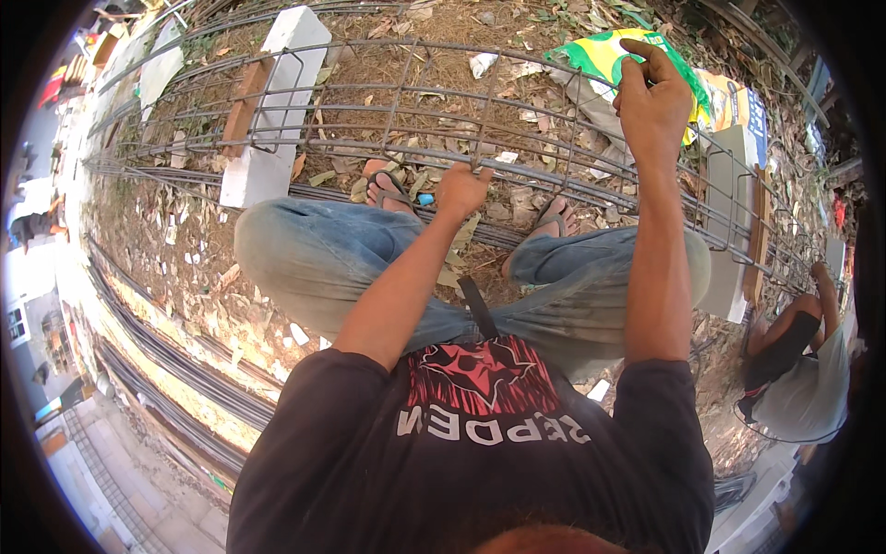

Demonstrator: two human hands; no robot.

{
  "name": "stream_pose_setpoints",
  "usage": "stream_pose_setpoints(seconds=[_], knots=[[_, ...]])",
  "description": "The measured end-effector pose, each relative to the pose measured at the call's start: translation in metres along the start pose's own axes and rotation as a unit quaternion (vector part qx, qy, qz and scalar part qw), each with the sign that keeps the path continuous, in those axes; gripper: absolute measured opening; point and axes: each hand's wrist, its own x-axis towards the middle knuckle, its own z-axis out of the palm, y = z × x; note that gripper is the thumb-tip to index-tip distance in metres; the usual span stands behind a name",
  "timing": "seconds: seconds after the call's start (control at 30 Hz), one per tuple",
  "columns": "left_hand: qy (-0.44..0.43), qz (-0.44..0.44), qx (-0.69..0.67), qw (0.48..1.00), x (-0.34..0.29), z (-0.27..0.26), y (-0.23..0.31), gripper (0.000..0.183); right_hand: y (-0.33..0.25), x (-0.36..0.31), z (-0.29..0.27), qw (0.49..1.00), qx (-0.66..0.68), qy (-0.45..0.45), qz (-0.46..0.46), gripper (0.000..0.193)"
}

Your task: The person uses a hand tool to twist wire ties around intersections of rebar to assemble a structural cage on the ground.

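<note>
A long rebar cage (397,109), made of thin steel rods with square stirrups, lies across in front of my knees. My left hand (464,191) is closed at its near lower edge, where a stirrup (482,129) meets the long rods. The fingertips there are partly hidden. Raised over the cage's right part is my right hand (657,106), with its index finger bent and apart from the thumb. Nothing shows between them, and its other fingers are mostly hidden. Beneath and behind that hand lies a green and yellow sack (591,54).
White blocks hold the cage at the left (293,78) and right (729,198), each beside a strip of wood. Leaves and scraps litter the ground. Bundled steel rods (185,406) lie at the lower left. Another person (798,369) crouches at the right, one hand near the cage's end.
</note>
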Motion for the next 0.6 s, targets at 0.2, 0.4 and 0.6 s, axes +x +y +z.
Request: stream_pose_setpoints(seconds=[0.2, 0.4, 0.6], knots=[[-0.067, -0.043, -0.156, 0.984, 0.020, 0.025, -0.016, 0.037, 0.002, 0.004, -0.020, 0.998, 0.011, 0.018, 0.060, 0.026], [0.005, -0.068, -0.236, 0.969, 0.025, 0.049, -0.021, 0.033, 0.003, 0.003, -0.021, 0.998, 0.017, 0.011, 0.061, 0.025], [0.023, -0.085, -0.252, 0.964, 0.019, 0.052, -0.019, 0.033, 0.006, 0.002, -0.014, 0.999, -0.010, -0.013, 0.046, 0.026]])
